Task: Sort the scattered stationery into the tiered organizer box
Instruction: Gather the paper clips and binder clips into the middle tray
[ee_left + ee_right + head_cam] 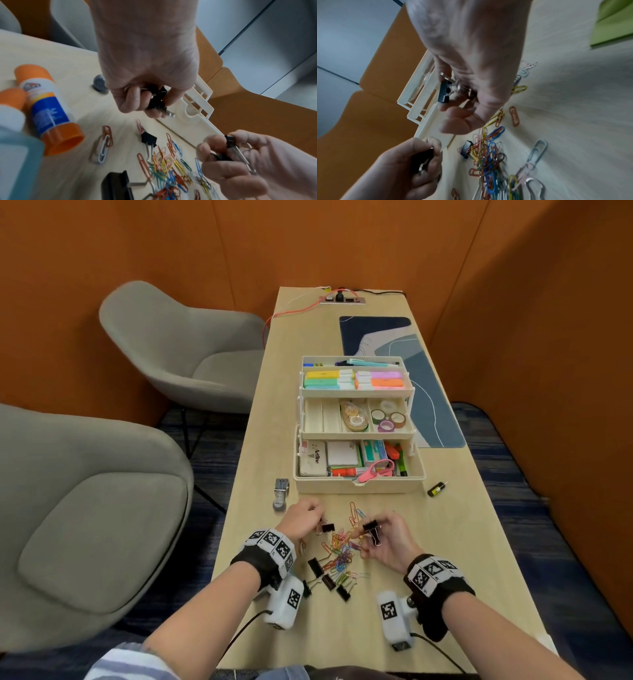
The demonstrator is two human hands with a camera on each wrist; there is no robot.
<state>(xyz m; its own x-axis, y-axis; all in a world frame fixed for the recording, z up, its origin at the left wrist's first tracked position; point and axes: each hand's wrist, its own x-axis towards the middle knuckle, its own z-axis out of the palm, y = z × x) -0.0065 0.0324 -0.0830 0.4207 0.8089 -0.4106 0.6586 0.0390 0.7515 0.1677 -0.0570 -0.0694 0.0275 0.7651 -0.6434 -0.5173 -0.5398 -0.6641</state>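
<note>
The cream tiered organizer box (359,484) stands open on the table with its trays stepped back. In front of it lies a pile of coloured paper clips (339,547) with black binder clips (328,581) scattered at its near edge. My left hand (317,517) hovers over the pile's left side and grips a bunch of black binder clips (156,98). My right hand (366,537), over the pile's right side, pinches another black binder clip (443,93). One more binder clip (148,137) lies on the table between the hands.
A grey stamp (281,495) stands left of the box, and a small black and yellow item (436,489) lies at its right. Orange-capped glue sticks (49,108) lie near my left wrist. A green note pad (614,20) lies right. Grey chairs stand left of the table.
</note>
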